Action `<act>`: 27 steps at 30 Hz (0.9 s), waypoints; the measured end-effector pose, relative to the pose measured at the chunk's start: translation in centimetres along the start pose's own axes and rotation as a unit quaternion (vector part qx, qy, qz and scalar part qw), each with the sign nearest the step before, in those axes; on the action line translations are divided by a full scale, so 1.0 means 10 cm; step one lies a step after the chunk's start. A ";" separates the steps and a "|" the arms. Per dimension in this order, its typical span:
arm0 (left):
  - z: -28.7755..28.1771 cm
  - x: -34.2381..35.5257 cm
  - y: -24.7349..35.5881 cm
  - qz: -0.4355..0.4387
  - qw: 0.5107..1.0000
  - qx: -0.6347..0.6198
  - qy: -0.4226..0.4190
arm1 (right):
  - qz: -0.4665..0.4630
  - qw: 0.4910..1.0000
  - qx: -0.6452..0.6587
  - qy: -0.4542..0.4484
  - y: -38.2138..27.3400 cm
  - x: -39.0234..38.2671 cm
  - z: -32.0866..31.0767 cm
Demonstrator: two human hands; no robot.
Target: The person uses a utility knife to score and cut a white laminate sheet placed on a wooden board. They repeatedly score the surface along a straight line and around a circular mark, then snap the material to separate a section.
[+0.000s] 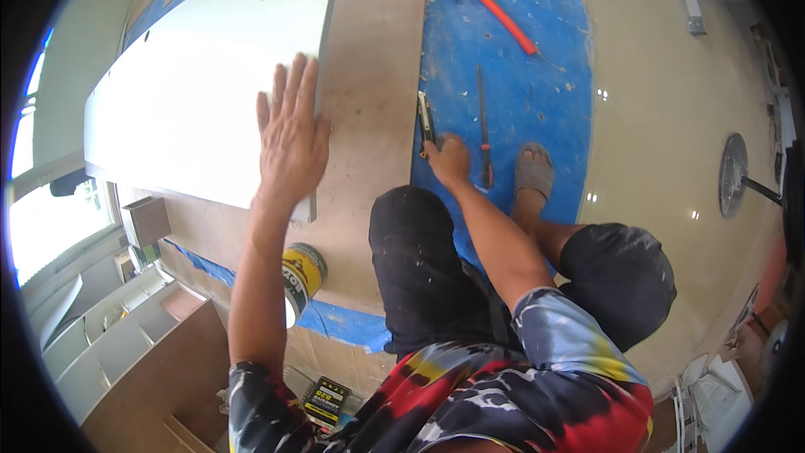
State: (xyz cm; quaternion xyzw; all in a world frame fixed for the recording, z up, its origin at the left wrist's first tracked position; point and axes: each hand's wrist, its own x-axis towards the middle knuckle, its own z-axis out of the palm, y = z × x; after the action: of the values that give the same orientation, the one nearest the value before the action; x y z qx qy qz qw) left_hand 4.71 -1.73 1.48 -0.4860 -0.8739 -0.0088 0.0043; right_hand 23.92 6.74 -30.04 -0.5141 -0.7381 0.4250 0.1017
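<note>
My left hand (291, 138) lies flat, fingers stretched out, on the long edge of a white door panel (210, 75) with a small round fitting at its far end. Low over the blue sheet, my right hand (450, 159) has its fingers curled, the thumb against the lower end of a utility knife (425, 113). The knife lies along the edge of the brown board; part of my grip is hidden. Just right of that hand is a slim tool (483, 130) with a long dark shaft and a red and black handle.
A claw hammer (496, 13) with a red handle lies farther off on the blue sheet (553, 84). The white panel rests over a brown board (369, 75). A yellow and dark can (303, 273) stands near my left forearm. A white shelf unit (126, 327) is at lower left.
</note>
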 end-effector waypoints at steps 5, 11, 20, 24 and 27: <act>0.19 0.85 -0.08 -0.015 0.999 0.005 0.031 | 0.002 0.994 -0.004 -0.105 -0.12 0.10 0.10; 0.19 0.91 -0.13 -0.019 0.995 -0.065 0.074 | 0.015 0.996 -0.045 -0.075 -0.09 0.01 -0.06; 0.17 1.33 -0.72 -0.133 0.989 -0.031 0.062 | 0.026 0.992 -0.008 -0.125 -0.08 0.04 0.00; 0.36 1.46 -0.92 -0.194 0.972 -0.096 0.089 | 0.117 0.971 -0.140 -0.153 0.01 0.02 0.04; 0.35 1.40 -0.84 -0.186 0.980 -0.040 0.066 | 0.041 0.980 -0.127 -0.145 0.01 -0.01 0.07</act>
State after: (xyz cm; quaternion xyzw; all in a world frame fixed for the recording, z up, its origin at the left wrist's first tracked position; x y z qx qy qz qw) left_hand -9.79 5.85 -1.87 -0.3133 -0.9457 -0.0761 0.0409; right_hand 23.61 6.27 -30.48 -0.4855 -0.7715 0.4012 -0.0901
